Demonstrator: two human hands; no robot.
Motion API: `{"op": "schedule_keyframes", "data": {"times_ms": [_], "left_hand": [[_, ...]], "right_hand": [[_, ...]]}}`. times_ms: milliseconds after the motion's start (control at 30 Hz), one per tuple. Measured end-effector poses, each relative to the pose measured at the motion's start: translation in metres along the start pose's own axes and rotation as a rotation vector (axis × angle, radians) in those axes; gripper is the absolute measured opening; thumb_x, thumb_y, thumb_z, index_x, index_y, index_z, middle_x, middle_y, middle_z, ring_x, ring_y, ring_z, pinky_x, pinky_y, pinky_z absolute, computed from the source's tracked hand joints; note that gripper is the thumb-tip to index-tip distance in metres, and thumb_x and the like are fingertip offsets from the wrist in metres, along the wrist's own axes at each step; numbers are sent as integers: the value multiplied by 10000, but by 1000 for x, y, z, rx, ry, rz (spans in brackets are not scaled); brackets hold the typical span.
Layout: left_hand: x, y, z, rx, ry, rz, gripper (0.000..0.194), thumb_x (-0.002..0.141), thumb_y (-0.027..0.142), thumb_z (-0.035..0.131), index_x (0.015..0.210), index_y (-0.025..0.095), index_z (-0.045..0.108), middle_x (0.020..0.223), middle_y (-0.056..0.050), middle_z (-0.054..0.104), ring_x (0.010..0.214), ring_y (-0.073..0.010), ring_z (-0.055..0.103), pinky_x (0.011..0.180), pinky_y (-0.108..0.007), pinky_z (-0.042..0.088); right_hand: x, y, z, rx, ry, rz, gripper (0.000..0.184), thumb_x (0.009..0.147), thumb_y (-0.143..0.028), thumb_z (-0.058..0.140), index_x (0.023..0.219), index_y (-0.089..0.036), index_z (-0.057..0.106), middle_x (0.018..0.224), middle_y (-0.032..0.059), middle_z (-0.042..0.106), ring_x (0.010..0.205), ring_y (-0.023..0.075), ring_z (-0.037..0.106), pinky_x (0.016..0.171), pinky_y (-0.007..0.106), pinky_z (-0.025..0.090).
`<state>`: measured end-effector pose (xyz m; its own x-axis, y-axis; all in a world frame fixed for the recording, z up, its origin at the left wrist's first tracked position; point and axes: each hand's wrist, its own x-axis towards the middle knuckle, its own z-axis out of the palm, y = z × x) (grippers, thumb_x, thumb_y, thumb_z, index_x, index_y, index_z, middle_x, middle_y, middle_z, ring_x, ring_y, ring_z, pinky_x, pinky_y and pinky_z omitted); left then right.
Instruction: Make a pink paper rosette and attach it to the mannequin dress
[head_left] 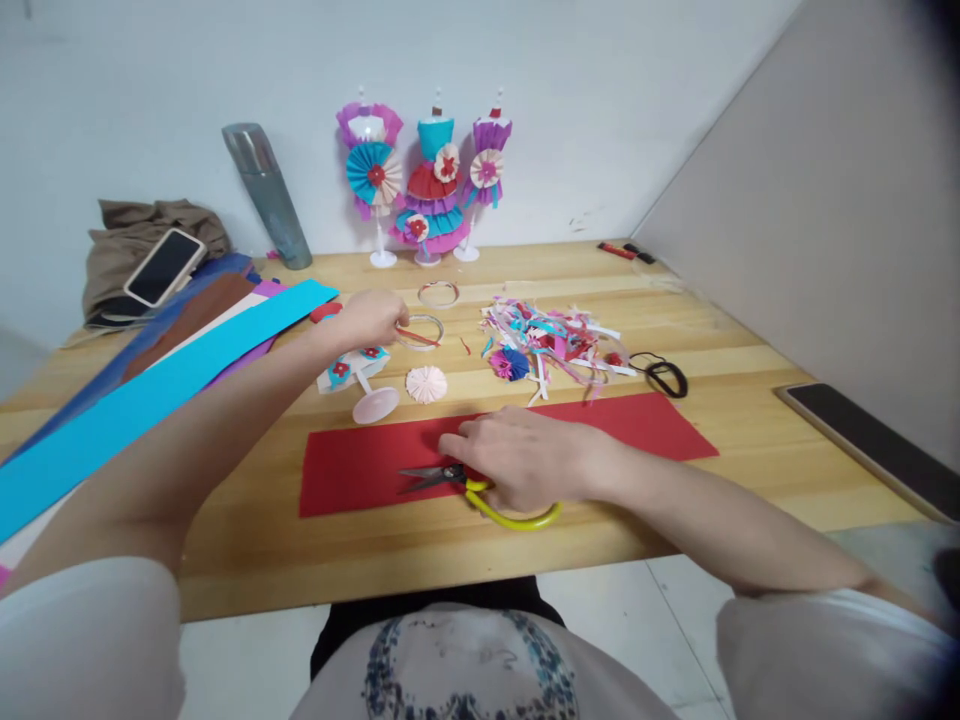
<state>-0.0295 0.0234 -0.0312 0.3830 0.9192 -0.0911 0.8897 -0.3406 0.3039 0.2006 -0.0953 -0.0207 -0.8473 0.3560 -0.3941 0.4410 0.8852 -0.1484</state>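
My left hand [376,318] is pinched on a thin red paper strip [421,337], which reaches across a roll of tape [441,324]. Closed over yellow-handled scissors [517,520], my right hand [517,455] hides part of their grips; the blades point left and stand slightly apart. Beneath them a long sheet of red crepe paper [345,470] lies flat. Between my hands are a pale pink pleated rosette [426,384] and a small white stand [375,404] lying on its side, with a flower-trimmed white piece.
Paper scraps [555,340] lie heaped with a blue-and-pink rosette [508,364]. Three dressed mini mannequins [436,190] stand against the wall, near a flask [270,200]. Coloured paper strips [150,390] and a phone [165,267] are left; another phone-like slab [870,445] is right.
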Motion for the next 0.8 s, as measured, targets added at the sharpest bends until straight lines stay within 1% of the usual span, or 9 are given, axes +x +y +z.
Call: {"op": "schedule_keyframes", "data": {"times_ms": [167, 300, 367, 467, 533, 567, 633, 700, 800], "left_hand": [[21, -2, 10, 134, -57, -33, 93, 665, 88, 642, 680, 169, 685, 622, -18, 580, 704, -177, 490, 633, -319, 234], [30, -4, 12, 92, -86, -69, 118, 626, 59, 667, 635, 176, 676, 598, -3, 597, 676, -168, 499, 626, -309, 247], [31, -5, 10, 37, -80, -83, 155, 602, 34, 659, 564, 182, 637, 538, 8, 558, 632, -164, 486, 617, -313, 241], [28, -2, 5, -95, -47, -93, 200, 588, 12, 658, 506, 182, 593, 467, 36, 494, 571, -138, 442, 601, -300, 237], [22, 3, -2, -223, -17, -80, 182, 636, 49, 673, 529, 179, 605, 475, 49, 496, 555, -118, 437, 591, -273, 262], [19, 7, -6, -296, 7, -67, 159, 683, 86, 666, 563, 179, 619, 497, 51, 510, 555, -109, 443, 590, -258, 284], [12, 16, -14, -426, 51, -46, 123, 761, 173, 645, 638, 180, 634, 567, 39, 562, 558, -100, 470, 587, -238, 335], [4, 25, -21, -545, 112, -41, 110, 781, 257, 647, 700, 183, 640, 616, 22, 594, 534, -96, 466, 553, -237, 355], [-5, 38, -26, -894, 202, -14, 166, 694, 317, 728, 689, 177, 640, 637, 10, 600, 504, -77, 429, 493, -227, 313]], "right_hand": [[3, 2, 7, -14, 4, 7, 383, 837, -266, 637, 1190, -119, 628, 1020, 155, 711, 848, 266, 672, 602, 315, 341], [-3, 16, 4, 97, 108, -127, 354, 815, -277, 683, 1138, -142, 631, 1016, 130, 688, 842, 234, 633, 645, 307, 368], [-4, 31, 1, 238, 257, -203, 314, 796, -214, 673, 1100, -164, 611, 987, 88, 674, 798, 185, 594, 652, 286, 373], [3, 60, -5, 500, 606, -124, 110, 830, -164, 581, 931, -193, 547, 741, -17, 561, 631, 123, 485, 591, 258, 342], [12, 79, -11, 750, 878, -72, 250, 787, -304, 699, 879, -222, 482, 731, -38, 539, 612, 120, 493, 562, 252, 376], [18, 87, -15, 896, 962, -61, 336, 754, -357, 745, 885, -233, 462, 704, -52, 547, 578, 119, 509, 537, 251, 397], [29, 101, -24, 1126, 1077, 28, 420, 728, -412, 788, 917, -250, 450, 626, -88, 542, 444, 100, 461, 439, 246, 379], [37, 109, -34, 1228, 1166, 91, 480, 694, -449, 827, 909, -261, 442, 533, -115, 510, 368, 104, 441, 375, 243, 351], [46, 113, -46, 1298, 1233, 105, 508, 650, -465, 846, 870, -261, 436, 550, -88, 570, 351, 106, 457, 339, 243, 337]]}}
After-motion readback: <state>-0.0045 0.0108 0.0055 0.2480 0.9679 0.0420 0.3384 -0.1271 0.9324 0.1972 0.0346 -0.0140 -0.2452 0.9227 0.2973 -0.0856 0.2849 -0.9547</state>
